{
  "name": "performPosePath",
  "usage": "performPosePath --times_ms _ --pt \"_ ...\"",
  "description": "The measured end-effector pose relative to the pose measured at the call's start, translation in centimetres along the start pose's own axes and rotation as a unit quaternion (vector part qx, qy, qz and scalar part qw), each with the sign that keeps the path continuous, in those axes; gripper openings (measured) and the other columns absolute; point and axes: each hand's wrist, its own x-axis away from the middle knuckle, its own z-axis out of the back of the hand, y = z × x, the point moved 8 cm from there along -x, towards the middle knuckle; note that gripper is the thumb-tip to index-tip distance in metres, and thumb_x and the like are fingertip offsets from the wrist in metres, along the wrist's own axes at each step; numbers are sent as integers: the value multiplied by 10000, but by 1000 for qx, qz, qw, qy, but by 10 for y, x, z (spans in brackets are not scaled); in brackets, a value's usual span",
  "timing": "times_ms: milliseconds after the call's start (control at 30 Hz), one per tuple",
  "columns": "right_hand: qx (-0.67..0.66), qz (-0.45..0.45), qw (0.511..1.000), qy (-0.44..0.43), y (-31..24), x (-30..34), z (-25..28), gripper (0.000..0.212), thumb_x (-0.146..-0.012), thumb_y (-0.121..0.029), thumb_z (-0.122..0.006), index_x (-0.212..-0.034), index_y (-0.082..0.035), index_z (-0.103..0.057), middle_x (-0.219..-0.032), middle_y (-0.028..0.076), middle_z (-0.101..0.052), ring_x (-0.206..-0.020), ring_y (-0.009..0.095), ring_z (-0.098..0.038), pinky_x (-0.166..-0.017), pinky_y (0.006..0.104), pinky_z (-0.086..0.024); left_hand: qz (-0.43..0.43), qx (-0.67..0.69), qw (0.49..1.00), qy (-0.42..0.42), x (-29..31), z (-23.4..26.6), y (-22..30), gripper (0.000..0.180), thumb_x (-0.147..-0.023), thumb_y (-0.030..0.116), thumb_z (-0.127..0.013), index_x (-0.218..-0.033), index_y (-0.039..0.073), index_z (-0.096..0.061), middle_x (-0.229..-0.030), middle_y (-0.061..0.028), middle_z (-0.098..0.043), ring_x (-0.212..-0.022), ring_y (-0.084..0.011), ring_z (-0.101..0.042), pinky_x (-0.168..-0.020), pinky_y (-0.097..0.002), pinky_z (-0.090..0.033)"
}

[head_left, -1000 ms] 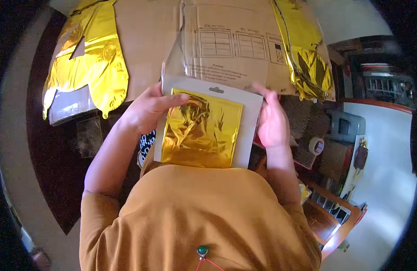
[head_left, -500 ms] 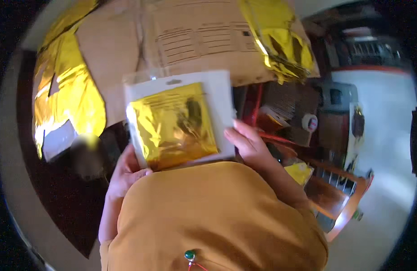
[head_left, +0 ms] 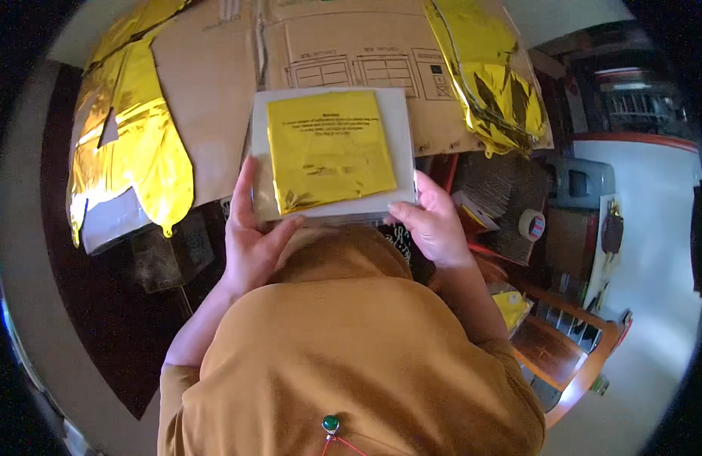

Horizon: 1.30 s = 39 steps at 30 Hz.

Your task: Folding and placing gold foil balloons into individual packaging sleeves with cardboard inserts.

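Between my two hands is a flat clear packet (head_left: 400, 129) with a white backing and a folded gold foil piece (head_left: 332, 152) inside, printed with small dark lettering. My left hand (head_left: 254, 247) grips its lower left corner, thumb along the bottom edge. At the lower right corner my right hand (head_left: 441, 228) pinches it, thumb in front. The packet is held up over the near edge of a cardboard sheet (head_left: 207, 99). Flat gold foil shapes (head_left: 165, 152) like uninflated balloons lie on the cardboard's left, and more crumpled gold foil (head_left: 503, 99) rests on its right.
Below the cardboard on the right stand a box (head_left: 499, 197) and a roll of tape (head_left: 531, 225). A wooden chair (head_left: 556, 349) is at the lower right, near a yellow packet (head_left: 510, 308). Another box (head_left: 165, 258) sits low on the left.
The packet has moved up and right and is steadier; the hang hole at its top no longer shows. My right hand has shifted from its right side to the lower right corner.
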Motion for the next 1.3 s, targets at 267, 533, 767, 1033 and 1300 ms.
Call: performPosePath --times_ms 267,533,767,1033,1300 --pt "-25 61 998 0 7 -3 1 434 -918 -64 -675 -1320 -4 -525 -1133 89 -688 -974 161 -666 -825 309 -555 6 -42 999 7 2 6 -13 823 -795 -1 -790 -1488 -46 -348 -1513 -158 -432 -1406 -198 -395 -1171 -331 -304" --pt "5 40 998 54 3 -22 23 410 -882 -121 -736 -1240 -18 -563 -1089 81 -684 -931 174 -666 -772 310 -566 -17 -218 976 -4 -3 -3 -16 828 -810 178 -804 -1493 15 -366 -1162 -184 -668 -1046 -273 -679 -836 -380 -562" --pt "149 145 976 63 -37 -19 22 823 -838 83 -694 -1527 14 -251 -1288 180 -597 -1062 208 -656 -917 367 -550 -86 -534 840 -33 -12 -5 54 963 -676 415 -841 -1480 88 -424 -1116 -146 -658 -1009 -291 -649 -956 -467 -472" --pt "201 141 966 84 -39 -37 28 776 -849 140 -654 -1519 40 -277 -1197 184 -651 -968 175 -668 -856 315 -571 -322 -472 809 -135 -52 -58 19 855 -776 347 -778 -1503 141 -379 -1548 -186 -347 -1437 -443 -293 -1164 -581 -258" --pt "543 12 830 126 -80 -48 10 681 -826 -108 -766 -1442 -38 -483 -773 100 -730 -627 144 -671 -632 290 -534 -365 -484 788 -110 -64 -54 31 685 -787 315 -762 -1406 174 -506 -1468 -180 -426 -1394 -444 -347 -1148 -579 -288"
